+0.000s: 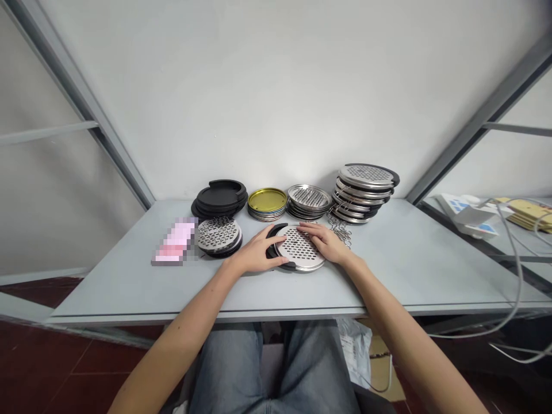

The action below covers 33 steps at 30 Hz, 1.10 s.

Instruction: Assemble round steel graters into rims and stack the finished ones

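Note:
A round grater (299, 246) with a perforated metal face and a black rim piece on its left side lies flat on the table in front of me. My left hand (257, 252) grips its left side, thumb and fingers parted over the black rim. From the right, my right hand (328, 241) rests on the metal face with its fingers stretched out flat. Beyond my right hand is a loose pile of small metal rings and chains (340, 232). Close to my left hand stands a short stack of perforated discs (219, 234), with dark small parts on top.
Along the wall stand black round holders (218, 194), a stack topped by a yellow-green lid (267, 200), metal grater discs (309, 198) and a tall stack of round graters (366, 192). A blurred pink item (175, 241) lies left. White cables (520, 282) hang at right.

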### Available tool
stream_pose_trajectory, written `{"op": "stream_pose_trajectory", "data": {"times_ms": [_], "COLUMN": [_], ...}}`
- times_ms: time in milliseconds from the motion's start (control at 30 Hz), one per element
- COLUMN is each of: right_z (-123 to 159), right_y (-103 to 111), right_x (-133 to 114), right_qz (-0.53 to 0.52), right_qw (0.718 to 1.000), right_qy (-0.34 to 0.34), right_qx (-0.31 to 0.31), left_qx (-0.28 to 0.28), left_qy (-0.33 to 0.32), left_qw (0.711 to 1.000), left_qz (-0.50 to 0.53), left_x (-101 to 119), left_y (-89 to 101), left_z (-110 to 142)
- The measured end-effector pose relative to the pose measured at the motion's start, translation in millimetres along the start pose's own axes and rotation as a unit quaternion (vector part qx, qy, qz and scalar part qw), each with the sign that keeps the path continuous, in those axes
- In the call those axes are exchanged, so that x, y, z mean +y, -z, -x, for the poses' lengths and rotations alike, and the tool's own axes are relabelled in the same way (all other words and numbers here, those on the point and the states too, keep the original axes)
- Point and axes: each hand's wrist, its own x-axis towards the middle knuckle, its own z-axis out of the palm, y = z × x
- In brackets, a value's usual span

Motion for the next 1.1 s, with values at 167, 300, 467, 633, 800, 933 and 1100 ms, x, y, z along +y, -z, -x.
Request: {"op": "stream_pose_trajectory", "data": {"times_ms": [167, 300, 467, 633, 800, 933, 1100], "right_z": [-3.6, -4.5, -6.1, -11.0, -11.8, -11.6, -5.3], "right_y": [2.9, 4.4, 3.0, -3.1, -9.4, -10.9, 3.6], "right_x": [-1.4, -1.6, -4.6, -6.5, -3.2, -3.3, -3.1], "right_qz": [0.024, 0.0, 0.0, -0.025, -0.054, -0.034, -0.033], "right_qw": [0.999, 1.0, 1.0, 0.999, 0.999, 0.998, 0.99], "right_qy": [0.0, 0.004, 0.0, 0.004, -0.001, -0.02, -0.058], "right_qx": [-0.029, -0.03, -0.027, -0.025, -0.003, 0.048, 0.124], "left_qx": [-0.011, -0.027, -0.028, -0.012, -0.04, -0.046, -0.041], "left_qy": [0.005, 0.006, 0.007, 0.009, 0.031, 0.039, 0.055], "left_qw": [1.0, 1.0, 0.999, 1.0, 0.998, 0.997, 0.997], "left_qz": [0.003, -0.003, -0.017, -0.011, -0.035, -0.04, -0.038], "left_x": [-1.8, -0.9, 0.4, 1.0, 2.4, 3.1, 4.1], "left_y": [1.2, 1.5, 1.9, 1.6, 2.7, 4.8, 5.0], "left_z": [0.3, 0.3, -0.7, -1.5, -1.3, -2.3, -1.8]}}
